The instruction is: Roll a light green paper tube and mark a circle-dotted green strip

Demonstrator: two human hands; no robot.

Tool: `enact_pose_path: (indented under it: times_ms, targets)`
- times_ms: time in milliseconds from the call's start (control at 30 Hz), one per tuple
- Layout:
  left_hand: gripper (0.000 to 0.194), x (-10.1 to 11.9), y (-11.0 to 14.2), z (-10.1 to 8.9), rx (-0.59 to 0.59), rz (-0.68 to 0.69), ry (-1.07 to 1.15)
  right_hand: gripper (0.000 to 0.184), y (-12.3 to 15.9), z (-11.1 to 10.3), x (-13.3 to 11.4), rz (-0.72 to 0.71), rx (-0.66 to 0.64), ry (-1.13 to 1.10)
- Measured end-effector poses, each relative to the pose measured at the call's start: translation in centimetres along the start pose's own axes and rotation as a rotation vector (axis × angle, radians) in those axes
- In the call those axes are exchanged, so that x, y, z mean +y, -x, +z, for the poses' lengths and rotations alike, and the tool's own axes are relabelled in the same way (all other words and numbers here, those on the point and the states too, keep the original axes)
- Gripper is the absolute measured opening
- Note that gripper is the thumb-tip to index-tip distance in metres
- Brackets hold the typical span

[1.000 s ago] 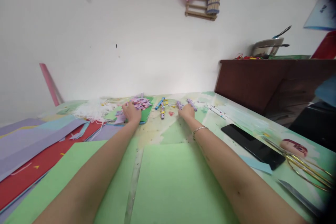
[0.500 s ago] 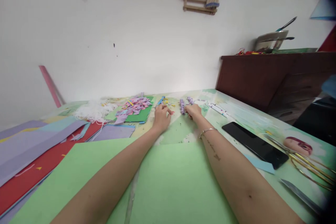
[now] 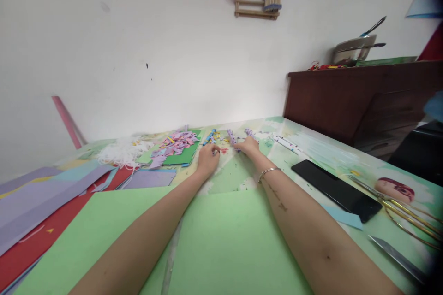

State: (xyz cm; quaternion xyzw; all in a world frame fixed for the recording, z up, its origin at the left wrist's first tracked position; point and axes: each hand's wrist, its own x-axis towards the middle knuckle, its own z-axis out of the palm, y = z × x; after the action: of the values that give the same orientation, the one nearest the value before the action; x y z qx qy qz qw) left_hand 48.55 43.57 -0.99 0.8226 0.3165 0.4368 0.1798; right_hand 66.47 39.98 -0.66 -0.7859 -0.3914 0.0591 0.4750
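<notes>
Far out on the table, my left hand (image 3: 209, 157) rests with its fingers curled in and thumb and forefinger close together; whether anything is between them is too small to make out. A red bit (image 3: 224, 150) lies just right of these fingertips. My right hand (image 3: 249, 147), a bangle at its wrist, reaches to the near end of a purple patterned strip (image 3: 231, 136), with its fingers closed at that end. Behind this hand lies a second purple patterned strip (image 3: 249, 132), partly hidden. Small yellow pieces (image 3: 218, 137) and a blue strip (image 3: 209, 136) lie beyond my left hand.
Light green sheets (image 3: 228, 244) lie under my forearms. Purple paper scraps (image 3: 178, 142) and white string (image 3: 121, 151) are at the left. A black phone (image 3: 335, 190), gold-handled scissors (image 3: 398, 205) and a blade (image 3: 396, 258) lie on the right. A brown cabinet (image 3: 328, 106) stands behind.
My left hand has drawn slightly nearer and its fingers have closed up. My right hand has shifted a little left, and the nearer purple strip has moved left and tilted.
</notes>
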Motion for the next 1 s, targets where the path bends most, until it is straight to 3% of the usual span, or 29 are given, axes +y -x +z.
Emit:
enact_pose_path:
  times_ms: [133, 333, 500, 700, 833, 1000]
  targets:
    - [0.015, -0.2, -0.2, 0.0, 0.036, -0.086, 0.107, 0.024, 0.5, 0.1, -0.6, -0.024, -0.015, -0.089]
    - [0.037, -0.9, -0.4, 0.3, 0.008, -0.111, 0.282, 0.021, 2.4, 1.5, -2.7, -0.151, -0.107, -0.226]
    - [0.019, -1.2, -0.6, 0.2, 0.015, -0.082, 0.351, 0.017, 4.1, 3.1, -4.1, -0.258, -0.144, -0.263]
    - [0.019, -1.6, -0.7, 0.2, 0.071, -0.145, 0.455, 0.018, 5.0, 3.2, -4.4, -0.362, -0.096, -0.263]
    - [0.024, -1.7, -0.8, 0.1, 0.086, -0.205, 0.508, 0.017, 5.1, 2.8, -4.4, -0.359, -0.068, -0.301]
    - [0.022, -2.1, -0.8, 0.1, 0.064, -0.275, 0.568, 0.017, 4.3, 1.4, -4.0, -0.283, 0.123, -0.321]
